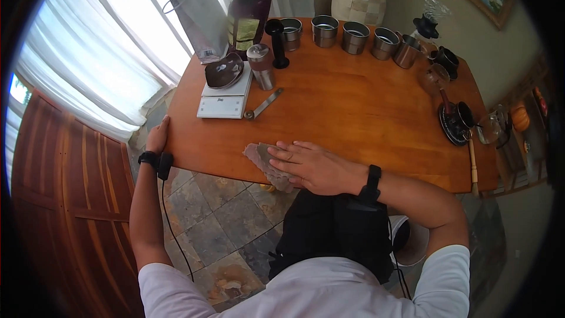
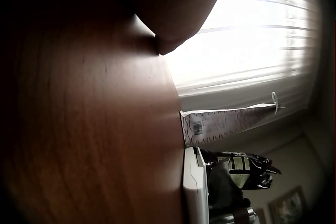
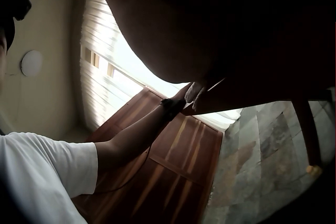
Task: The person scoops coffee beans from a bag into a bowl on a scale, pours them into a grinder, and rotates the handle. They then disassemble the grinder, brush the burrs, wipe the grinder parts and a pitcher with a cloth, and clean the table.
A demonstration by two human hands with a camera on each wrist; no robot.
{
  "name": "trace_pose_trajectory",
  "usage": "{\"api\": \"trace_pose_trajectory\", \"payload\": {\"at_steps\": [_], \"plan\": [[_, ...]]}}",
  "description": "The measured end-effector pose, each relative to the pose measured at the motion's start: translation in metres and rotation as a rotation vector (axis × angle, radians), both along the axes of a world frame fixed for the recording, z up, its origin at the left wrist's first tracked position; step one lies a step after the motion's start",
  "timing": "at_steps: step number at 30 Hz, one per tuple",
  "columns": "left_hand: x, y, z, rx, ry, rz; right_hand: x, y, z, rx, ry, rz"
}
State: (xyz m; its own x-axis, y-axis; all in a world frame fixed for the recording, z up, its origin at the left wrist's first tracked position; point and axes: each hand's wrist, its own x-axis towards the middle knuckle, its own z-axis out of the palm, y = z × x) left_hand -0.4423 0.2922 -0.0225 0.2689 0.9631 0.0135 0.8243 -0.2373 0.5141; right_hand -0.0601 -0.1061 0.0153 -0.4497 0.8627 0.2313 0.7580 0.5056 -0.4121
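My right hand (image 1: pixel 321 169) lies with fingers extended across a crumpled greyish-pink cloth (image 1: pixel 263 158) at the front edge of the wooden table (image 1: pixel 341 112). Part of the cloth is hidden under the fingers, and some hangs over the edge. At the table's left edge rests my left hand (image 1: pixel 158 135), holding nothing that shows; in the left wrist view it is a dark shape against the tabletop (image 2: pixel 105 129). Nearest to the left hand is a white scale (image 1: pixel 222 106) bearing a dark glossy dish (image 1: pixel 224 71). A metal scoop (image 1: pixel 266 103) lies beside the scale.
Behind the scoop stand a hand coffee grinder (image 1: pixel 261 68), a black tamper-like tool (image 1: pixel 278 44) and two bags, one white (image 1: pixel 200 17), one dark (image 1: pixel 250 12). Several steel cups (image 1: pixel 355 38) line the back. A brush (image 1: pixel 473 165) and a black cup (image 1: pixel 464 115) sit at the right edge.
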Motion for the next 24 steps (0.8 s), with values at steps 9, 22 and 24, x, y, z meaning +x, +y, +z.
{"api": "trace_pose_trajectory", "payload": {"at_steps": [9,22,24], "plan": [[0.007,-0.011,0.01,-0.033,0.002,0.027,0.208,0.008,-0.019,0.127,-0.185,-0.852],[0.004,-0.005,0.012,-0.058,0.083,-0.071,-0.002,-0.005,-0.013,0.059,0.174,0.154],[0.0,-0.002,0.004,-0.057,0.099,-0.07,0.036,-0.019,-0.012,0.076,0.142,0.006]]}}
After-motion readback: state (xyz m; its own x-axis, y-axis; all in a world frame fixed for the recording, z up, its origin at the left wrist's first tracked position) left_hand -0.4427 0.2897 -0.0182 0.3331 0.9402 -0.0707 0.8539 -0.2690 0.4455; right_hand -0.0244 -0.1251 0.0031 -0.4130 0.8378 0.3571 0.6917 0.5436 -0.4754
